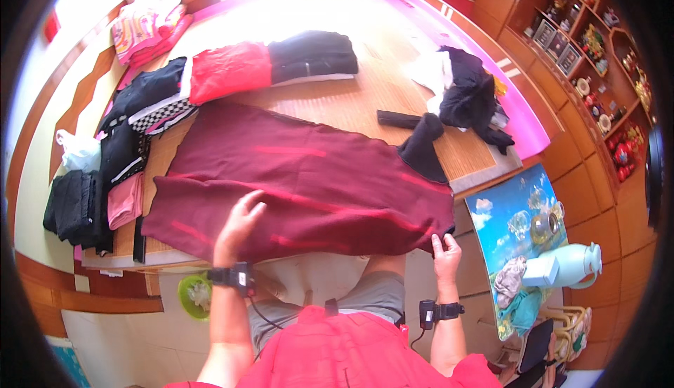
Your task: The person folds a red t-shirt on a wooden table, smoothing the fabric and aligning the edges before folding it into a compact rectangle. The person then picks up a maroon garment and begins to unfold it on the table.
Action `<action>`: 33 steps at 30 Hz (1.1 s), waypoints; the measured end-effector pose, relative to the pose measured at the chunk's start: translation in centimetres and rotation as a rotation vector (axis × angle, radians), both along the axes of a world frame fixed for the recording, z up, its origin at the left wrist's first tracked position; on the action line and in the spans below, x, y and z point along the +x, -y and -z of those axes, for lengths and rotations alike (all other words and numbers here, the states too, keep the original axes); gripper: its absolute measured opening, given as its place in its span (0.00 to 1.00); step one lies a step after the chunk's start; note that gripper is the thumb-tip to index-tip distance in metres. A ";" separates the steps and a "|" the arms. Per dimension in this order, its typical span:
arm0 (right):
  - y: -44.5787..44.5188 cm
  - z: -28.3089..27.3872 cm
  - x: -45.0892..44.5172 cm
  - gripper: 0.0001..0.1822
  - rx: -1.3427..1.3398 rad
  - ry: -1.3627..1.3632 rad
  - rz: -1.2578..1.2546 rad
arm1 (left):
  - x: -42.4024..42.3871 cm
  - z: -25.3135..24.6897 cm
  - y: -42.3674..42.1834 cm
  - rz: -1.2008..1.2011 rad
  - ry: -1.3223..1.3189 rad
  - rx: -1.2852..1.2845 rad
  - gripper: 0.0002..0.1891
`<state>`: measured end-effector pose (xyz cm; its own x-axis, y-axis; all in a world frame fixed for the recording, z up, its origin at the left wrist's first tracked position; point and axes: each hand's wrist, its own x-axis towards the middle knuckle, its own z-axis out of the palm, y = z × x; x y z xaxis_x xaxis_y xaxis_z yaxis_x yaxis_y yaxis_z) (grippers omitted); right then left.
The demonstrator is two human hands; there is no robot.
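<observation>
A large maroon garment [295,177] with red streaks lies spread over the near edge of the mat-covered bed. My left hand [243,219] rests on its near left part, fingers apart, with nothing gripped. At the garment's near right corner, my right hand [446,248] pinches the hem between thumb and fingers. A narrower black part [424,148] lies against the garment's right end. Folded clothes sit behind and to the left: a red one [230,71], a dark one [313,55], a pink one [126,200] and a black stack [73,206].
Loose black clothing [466,90] is heaped at the bed's right. A small table [482,230] beside it holds a light-blue thermos [571,265], glassware and cloths. On the floor stands a green bin [189,303]. Shelves with ornaments [590,51] line the right wall.
</observation>
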<state>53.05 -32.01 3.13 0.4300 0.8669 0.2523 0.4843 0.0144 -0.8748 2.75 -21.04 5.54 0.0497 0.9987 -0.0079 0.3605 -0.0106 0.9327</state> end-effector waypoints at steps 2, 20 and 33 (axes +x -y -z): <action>-2.4 -2.2 -2.9 0.18 -0.013 -0.286 -0.146 | 1.8 -3.3 3.2 0.036 0.176 -0.161 0.22; -7.2 -3.2 -20.6 0.23 -0.226 -0.524 -0.866 | 9.0 0.5 1.7 0.246 0.666 -0.352 0.18; -5.8 -3.1 -13.9 0.22 0.139 0.553 -0.558 | 2.5 0.2 -0.9 -0.079 0.188 0.040 0.13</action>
<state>39.13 -26.17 6.18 -0.2776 0.8620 0.4241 0.7364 0.4745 -0.4824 5.27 -20.18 5.35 -0.0318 0.9989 0.0342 0.1809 -0.0279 0.9831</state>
